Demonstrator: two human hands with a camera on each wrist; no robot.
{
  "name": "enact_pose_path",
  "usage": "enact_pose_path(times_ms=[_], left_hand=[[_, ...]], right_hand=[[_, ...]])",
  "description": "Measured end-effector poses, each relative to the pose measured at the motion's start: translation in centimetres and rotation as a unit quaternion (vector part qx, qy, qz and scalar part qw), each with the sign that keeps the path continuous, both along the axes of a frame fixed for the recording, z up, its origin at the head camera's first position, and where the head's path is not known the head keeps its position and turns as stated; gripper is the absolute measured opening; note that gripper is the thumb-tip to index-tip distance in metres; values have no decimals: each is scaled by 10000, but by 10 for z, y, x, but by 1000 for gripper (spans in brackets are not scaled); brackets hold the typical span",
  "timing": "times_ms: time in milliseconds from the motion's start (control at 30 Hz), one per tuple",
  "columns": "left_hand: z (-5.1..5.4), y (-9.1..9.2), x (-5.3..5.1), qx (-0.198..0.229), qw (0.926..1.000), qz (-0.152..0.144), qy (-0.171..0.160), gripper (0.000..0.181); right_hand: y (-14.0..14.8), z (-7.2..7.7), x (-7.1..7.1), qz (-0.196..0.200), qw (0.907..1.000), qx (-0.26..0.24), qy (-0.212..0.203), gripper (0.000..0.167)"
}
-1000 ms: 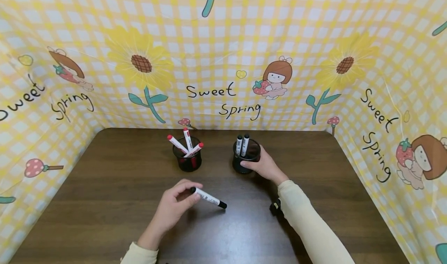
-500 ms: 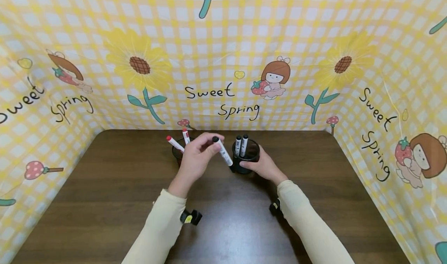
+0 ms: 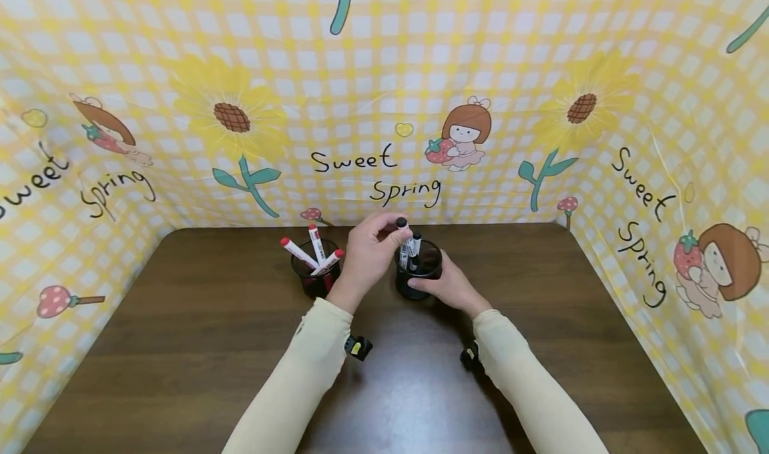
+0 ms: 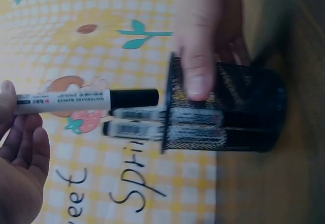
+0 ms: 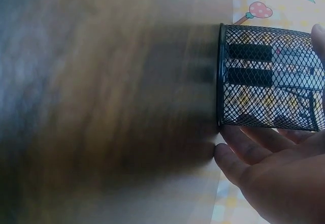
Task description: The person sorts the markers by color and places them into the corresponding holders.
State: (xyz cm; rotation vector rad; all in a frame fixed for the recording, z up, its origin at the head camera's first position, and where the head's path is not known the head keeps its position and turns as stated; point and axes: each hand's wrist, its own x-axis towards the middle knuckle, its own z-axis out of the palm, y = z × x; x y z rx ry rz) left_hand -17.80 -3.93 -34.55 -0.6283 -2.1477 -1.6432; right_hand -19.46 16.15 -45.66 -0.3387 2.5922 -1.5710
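My left hand point(image 3: 371, 254) pinches a black-capped whiteboard marker point(image 4: 66, 102) near its upper end. The marker's cap end points down at the mouth of a black mesh pen cup point(image 3: 413, 288), just above the rim in the left wrist view. Two similar black-ended markers point(image 4: 133, 130) stand inside that cup, their tops sticking out. Around the cup's right side, my right hand point(image 3: 454, 286) grips it with the thumb at the front and the fingers behind. In the right wrist view the black caps of the standing markers show through the mesh point(image 5: 274, 102).
Left of my left hand stands another mesh pen cup point(image 3: 314, 286) with red-ended markers point(image 3: 298, 254) leaning in it. The brown wooden table point(image 3: 180, 347) ends at a yellow checked cloth wall point(image 3: 354, 107). A small black device point(image 3: 359, 348) sits at my left wrist.
My left hand has carried the marker forward and right, from over the table's middle to above the right cup, turning it more upright. The right hand keeps its grip on the cup.
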Motion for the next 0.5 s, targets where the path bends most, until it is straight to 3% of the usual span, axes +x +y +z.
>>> enact_pose_path(times_ms=[200, 500], left_hand=[[-19, 7, 2, -574, 9976, 357, -176, 19], [-40, 13, 7, -857, 9933, 671, -387, 19]], right_hand=[[-2, 3, 1, 48, 10000, -49, -33, 81], [-1, 3, 3, -8, 10000, 35, -88, 81]])
